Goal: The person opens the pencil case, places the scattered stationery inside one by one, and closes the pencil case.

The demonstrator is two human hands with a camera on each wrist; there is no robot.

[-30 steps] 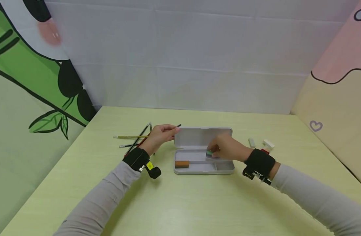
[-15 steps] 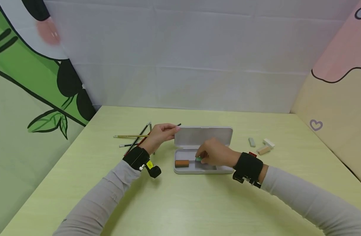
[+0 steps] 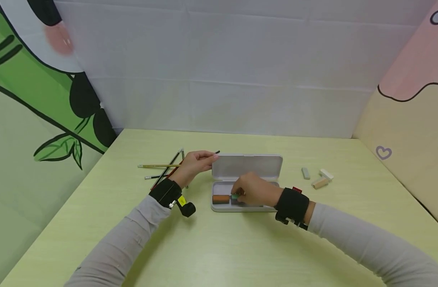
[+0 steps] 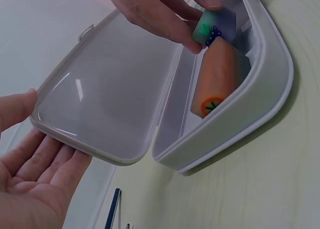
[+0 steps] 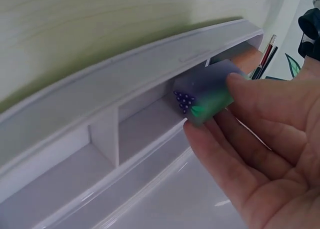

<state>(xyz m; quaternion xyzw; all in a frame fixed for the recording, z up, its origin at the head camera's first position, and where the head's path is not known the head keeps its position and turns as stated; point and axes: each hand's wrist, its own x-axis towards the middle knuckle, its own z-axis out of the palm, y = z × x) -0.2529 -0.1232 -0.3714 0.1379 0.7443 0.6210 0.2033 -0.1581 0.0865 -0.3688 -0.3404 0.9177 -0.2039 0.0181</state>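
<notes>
An open pale grey pencil case (image 3: 247, 166) lies on the table with its lid raised. My left hand (image 3: 195, 165) holds the lid's left edge, thumb on one side and fingers on the other in the left wrist view. Between thumb and fingers, my right hand (image 3: 256, 189) pinches a purple-and-green eraser (image 5: 207, 91) printed with grapes. It is at the front narrow compartment, tilted in the right wrist view, beside an orange eraser (image 4: 220, 76) lying inside. Whether the grape eraser touches the compartment floor, I cannot tell.
Several pencils (image 3: 158, 166) lie crossed left of the case, partly behind my left hand. To the right are a grey-green eraser (image 3: 305, 173), a white eraser (image 3: 326, 174) and a beige eraser (image 3: 320, 183). A divider (image 5: 105, 141) splits the front compartment.
My right hand has carried the grape eraser leftward and toward the front of the case, up to the orange eraser. The left hand stays on the lid.
</notes>
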